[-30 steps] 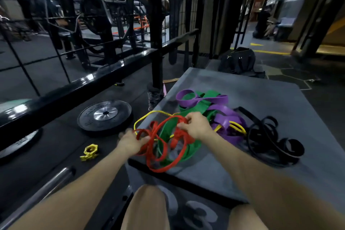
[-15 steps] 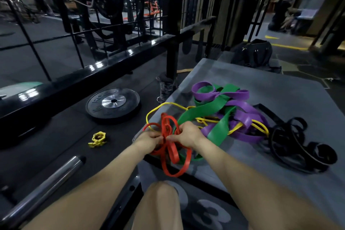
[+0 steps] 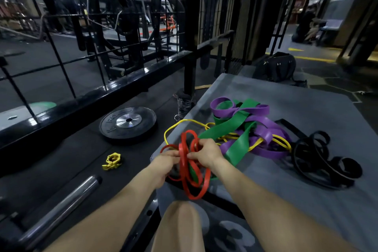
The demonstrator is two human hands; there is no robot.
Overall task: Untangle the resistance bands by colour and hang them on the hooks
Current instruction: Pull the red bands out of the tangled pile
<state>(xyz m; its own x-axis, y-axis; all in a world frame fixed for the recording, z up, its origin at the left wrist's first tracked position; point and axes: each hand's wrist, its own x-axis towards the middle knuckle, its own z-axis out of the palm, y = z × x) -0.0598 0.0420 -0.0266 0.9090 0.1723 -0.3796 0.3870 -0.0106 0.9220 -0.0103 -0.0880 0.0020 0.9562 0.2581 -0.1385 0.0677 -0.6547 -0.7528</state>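
Observation:
A tangle of resistance bands lies on a grey padded box [image 3: 306, 112]. Red bands [image 3: 195, 186] hang in loops over the box's near left corner. My left hand [image 3: 165, 161] and my right hand [image 3: 206, 152] both pinch the red bands, close together. A wide green band [image 3: 235, 127] runs under my right hand and back into the pile. Purple bands [image 3: 263, 129] and a thin yellow band [image 3: 184, 121] are wound through it. Black bands [image 3: 321, 161] lie in a separate heap at the right. No hooks are visible.
A black weight plate [image 3: 127, 124] lies on the floor left of the box, with a yellow collar clamp [image 3: 112, 161] and a steel barbell end [image 3: 67, 202] nearer me. A black rack frame [image 3: 190, 47] and mesh fence stand behind. A dark bag [image 3: 276, 66] sits beyond the box. My knee [image 3: 180, 225] is below.
My hands have come together on the red bands at the box's near corner, and the red loops have been gathered and drawn away from the green band. The camera view has shifted slightly.

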